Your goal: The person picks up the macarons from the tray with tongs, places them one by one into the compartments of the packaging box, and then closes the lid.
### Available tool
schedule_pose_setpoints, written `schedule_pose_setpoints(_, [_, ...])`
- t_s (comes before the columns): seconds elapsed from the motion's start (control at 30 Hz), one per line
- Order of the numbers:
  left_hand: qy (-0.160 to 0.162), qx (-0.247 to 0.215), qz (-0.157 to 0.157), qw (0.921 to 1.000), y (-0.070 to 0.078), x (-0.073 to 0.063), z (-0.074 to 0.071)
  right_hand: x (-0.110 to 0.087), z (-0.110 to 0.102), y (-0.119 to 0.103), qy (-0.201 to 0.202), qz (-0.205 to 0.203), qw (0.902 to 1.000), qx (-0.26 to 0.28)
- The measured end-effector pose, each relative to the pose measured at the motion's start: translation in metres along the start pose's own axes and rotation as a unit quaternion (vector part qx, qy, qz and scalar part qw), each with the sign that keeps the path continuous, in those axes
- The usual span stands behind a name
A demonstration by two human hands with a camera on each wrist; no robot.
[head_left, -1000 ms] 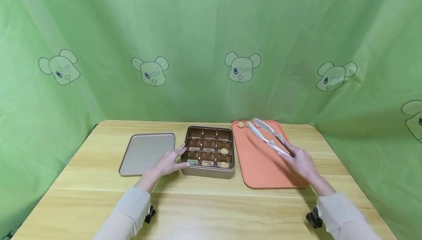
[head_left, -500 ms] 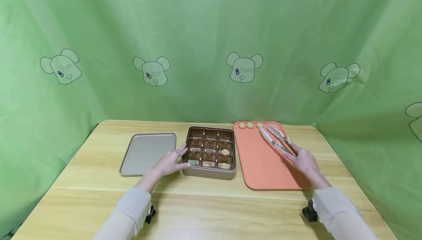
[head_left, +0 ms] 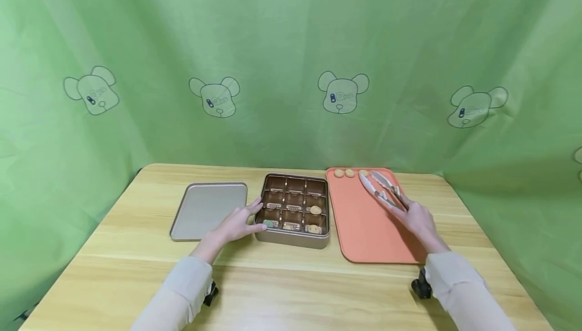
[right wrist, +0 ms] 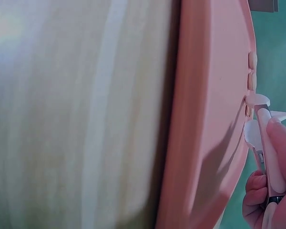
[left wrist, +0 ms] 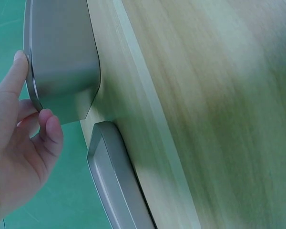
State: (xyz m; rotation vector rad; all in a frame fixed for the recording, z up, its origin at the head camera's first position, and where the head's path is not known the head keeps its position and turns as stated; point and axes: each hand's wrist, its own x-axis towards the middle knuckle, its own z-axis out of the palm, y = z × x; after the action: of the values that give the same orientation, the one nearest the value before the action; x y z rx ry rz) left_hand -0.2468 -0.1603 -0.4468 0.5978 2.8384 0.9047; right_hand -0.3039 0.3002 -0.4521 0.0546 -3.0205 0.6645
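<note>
My left hand (head_left: 238, 224) holds the near left corner of a square metal tin (head_left: 291, 238), thumb on the front rim and fingers at the left side. In the left wrist view, the fingers curl by the rim of the tin (left wrist: 62, 62). Inside, a brown divided insert (head_left: 294, 198) carries a green piece (head_left: 269, 223) and several cookies (head_left: 316, 210) in its near and right compartments. My right hand (head_left: 417, 218) grips tongs (head_left: 374, 188) with spread white tips, reaching over the far end of an orange tray (head_left: 368, 235). One tip overlaps the rightmost cookie (head_left: 362, 173).
Two more round cookies (head_left: 344, 173) lie along the tray's far edge. A flat metal lid (head_left: 209, 211) rests on the wooden table (head_left: 291, 290) left of the tin. Green curtain (head_left: 273, 68) hangs behind the table and at both sides.
The right hand has lowered the tongs toward the tray's far edge, their tips coming down by the rightmost cookie. The left hand keeps its place on the tin; the head view shifts slightly.
</note>
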Motion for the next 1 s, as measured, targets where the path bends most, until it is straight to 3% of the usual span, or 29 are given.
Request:
schedule_pose_setpoints(0.53, [-0.001, 0.001, 0.001, 1.0, 0.004, 0.001, 0.001, -0.003, -0.004, 0.0, -0.006, 0.012, 0.9999, 0.004])
schedule_pose_setpoints(1.0, [0.005, -0.004, -0.001, 1.0, 0.004, -0.002, -0.001, -0.021, -0.011, 0.008, 0.021, -0.076, 0.9966, 0.027])
